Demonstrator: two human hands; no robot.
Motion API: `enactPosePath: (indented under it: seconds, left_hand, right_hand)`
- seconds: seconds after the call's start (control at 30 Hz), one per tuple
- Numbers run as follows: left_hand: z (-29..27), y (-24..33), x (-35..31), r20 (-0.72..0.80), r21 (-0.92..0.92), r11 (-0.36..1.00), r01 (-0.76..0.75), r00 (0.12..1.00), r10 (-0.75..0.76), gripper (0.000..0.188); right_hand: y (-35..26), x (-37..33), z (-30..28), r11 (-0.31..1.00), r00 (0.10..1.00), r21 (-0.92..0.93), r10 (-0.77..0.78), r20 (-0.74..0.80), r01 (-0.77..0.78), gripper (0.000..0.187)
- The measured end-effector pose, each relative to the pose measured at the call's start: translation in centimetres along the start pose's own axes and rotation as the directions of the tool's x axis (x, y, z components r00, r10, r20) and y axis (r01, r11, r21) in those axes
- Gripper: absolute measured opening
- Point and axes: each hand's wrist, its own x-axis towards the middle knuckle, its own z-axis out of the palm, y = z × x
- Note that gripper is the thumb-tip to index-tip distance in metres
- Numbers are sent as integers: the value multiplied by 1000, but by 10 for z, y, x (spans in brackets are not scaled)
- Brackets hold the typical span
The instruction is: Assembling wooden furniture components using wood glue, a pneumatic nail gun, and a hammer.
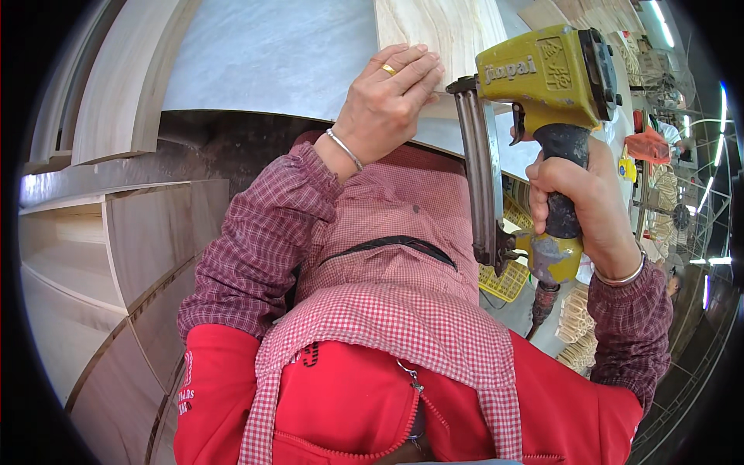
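My right hand (577,190) is wrapped round the black grip of a yellow pneumatic nail gun (535,77), which has a long grey magazine on its left side. The gun's nose is close to the near end of a pale wooden board (434,31); whether they touch I cannot tell. At that same end my left hand (391,105) holds the board, its fingers bent together over the corner and the thumb hidden. An air hose fitting (545,302) hangs from the bottom of the gun's handle.
The board lies on a pale grey worktop (263,62). Long wooden planks (132,77) stand at the far left, above stacked wooden boxes (147,240). Below the gun is a yellow plastic crate (504,280), with bundled wooden pieces (575,318) beside it. A red bag (648,146) sits further right.
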Motion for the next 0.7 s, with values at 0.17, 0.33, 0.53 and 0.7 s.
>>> enactPosePath:
  seconds: [0.17,0.33,0.53,0.7]
  left_hand:
    - [1,0,-2,28,2,1000,14,1000,-14,26]
    - [1,-2,-4,51,7,1000,27,998,-27,30]
    - [0,-2,-4,47,23,1000,17,999,-18,30]
    - [-3,-5,-7,-22,-20,1000,-22,1000,22,18]
  right_hand:
    - [0,0,1,1000,1000,-13,14,-7,-14,14]
    - [-3,0,5,999,999,1,32,-22,-32,14]
    - [-2,1,8,999,999,37,40,-14,-40,13]
    - [6,2,1,997,998,54,57,7,-57,11]
